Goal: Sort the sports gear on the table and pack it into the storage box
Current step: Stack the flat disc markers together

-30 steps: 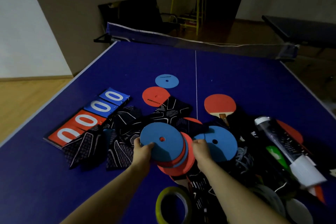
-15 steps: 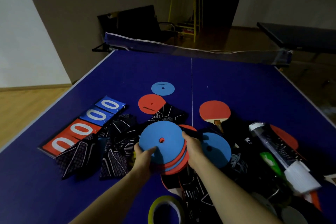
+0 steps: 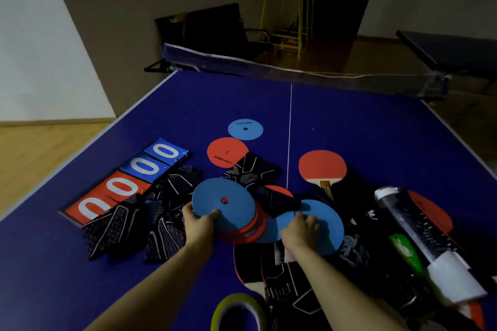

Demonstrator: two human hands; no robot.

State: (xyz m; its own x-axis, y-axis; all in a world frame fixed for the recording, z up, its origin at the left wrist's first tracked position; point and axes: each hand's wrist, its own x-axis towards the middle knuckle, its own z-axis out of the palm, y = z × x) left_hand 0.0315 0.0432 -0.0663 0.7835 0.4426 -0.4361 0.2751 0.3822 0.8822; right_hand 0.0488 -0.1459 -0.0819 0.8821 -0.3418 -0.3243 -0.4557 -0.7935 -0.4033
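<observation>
My left hand [image 3: 200, 226] grips the near left edge of a stack of flat discs [image 3: 223, 201], blue on top with red ones beneath, held tilted just above the table. My right hand [image 3: 300, 231] lies on a separate blue disc [image 3: 325, 231] to the right, fingers curled onto its surface. A lone red disc [image 3: 227, 152] and a lone blue disc [image 3: 245, 129] lie farther out on the blue table [image 3: 376, 137]. No storage box is in view.
A red paddle [image 3: 322, 166] lies right of the centre line. A flip scoreboard [image 3: 126, 183] and black patterned gloves [image 3: 166, 212] are on the left. A clear tube [image 3: 419, 231], black clothing and another red paddle [image 3: 433, 212] crowd the right. A yellow tape roll [image 3: 238, 312] sits nearest me. The net [image 3: 295, 72] spans the far end.
My right hand has left the right edge of the disc stack and moved right onto the separate blue disc. My left hand alone now holds the stack.
</observation>
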